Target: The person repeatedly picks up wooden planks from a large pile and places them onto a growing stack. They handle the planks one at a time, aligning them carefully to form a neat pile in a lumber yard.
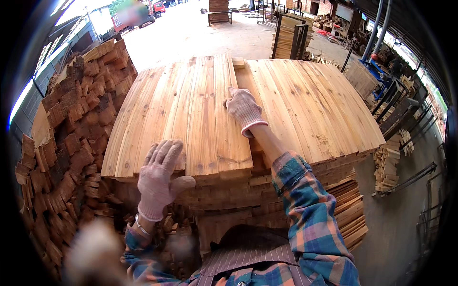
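Planks lie side by side on top of a waist-high wood stack [305,112], with a narrow gap near the middle. My right hand [244,109], in a pale knitted glove, is closed at the gap. Its thumb and fingers grip the right edge of a wooden board [223,128] that sits slightly higher than the planks to the right. My left hand [160,178], gloved too, is open with fingers spread, over the near edge of the left planks [164,114]. It holds nothing. A short wood piece [238,62] shows at the gap's far end.
A tall heap of rough brown wood pieces [81,119] rises at the left. Bundled slats [387,164] lie on the floor at the right, beside metal racks [410,178]. Farther off stand a framed plank stack [286,38] and a red truck [131,16].
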Motion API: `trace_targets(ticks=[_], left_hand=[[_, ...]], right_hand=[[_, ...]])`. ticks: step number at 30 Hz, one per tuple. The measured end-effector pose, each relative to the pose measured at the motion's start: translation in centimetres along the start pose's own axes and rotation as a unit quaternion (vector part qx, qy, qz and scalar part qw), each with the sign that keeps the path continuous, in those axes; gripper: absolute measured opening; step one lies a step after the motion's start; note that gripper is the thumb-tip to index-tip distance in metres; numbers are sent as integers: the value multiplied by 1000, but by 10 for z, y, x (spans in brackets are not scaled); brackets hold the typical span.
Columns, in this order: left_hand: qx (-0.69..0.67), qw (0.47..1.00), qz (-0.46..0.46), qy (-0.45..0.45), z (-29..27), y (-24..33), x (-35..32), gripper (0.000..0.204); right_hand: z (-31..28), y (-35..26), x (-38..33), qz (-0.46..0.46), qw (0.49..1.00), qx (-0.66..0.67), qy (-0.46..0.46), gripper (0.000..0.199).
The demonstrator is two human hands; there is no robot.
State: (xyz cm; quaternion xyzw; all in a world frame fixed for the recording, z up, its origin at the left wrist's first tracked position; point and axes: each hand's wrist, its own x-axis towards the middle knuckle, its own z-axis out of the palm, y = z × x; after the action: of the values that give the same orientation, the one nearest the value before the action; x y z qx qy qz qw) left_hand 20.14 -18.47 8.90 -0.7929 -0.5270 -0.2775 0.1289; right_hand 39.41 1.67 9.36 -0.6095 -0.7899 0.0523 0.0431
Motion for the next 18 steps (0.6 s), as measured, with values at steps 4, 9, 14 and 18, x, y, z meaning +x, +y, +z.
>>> trace_targets(ticks=[4, 9, 14, 18], left_hand=[[89, 993, 70, -12, 35, 19, 15, 68], [86, 993, 82, -3, 39, 26, 18, 66], [-163, 975, -129, 81, 26, 62, -10, 55], [-324, 919, 193, 118, 49, 133, 22, 44]], right_hand=[[20, 12, 15, -32, 997, -2, 67, 18], [22, 14, 14, -134, 976, -117, 129, 21], [38, 24, -67, -160, 947, 104, 259, 33], [37, 125, -243, -225, 871, 428, 81, 39]])
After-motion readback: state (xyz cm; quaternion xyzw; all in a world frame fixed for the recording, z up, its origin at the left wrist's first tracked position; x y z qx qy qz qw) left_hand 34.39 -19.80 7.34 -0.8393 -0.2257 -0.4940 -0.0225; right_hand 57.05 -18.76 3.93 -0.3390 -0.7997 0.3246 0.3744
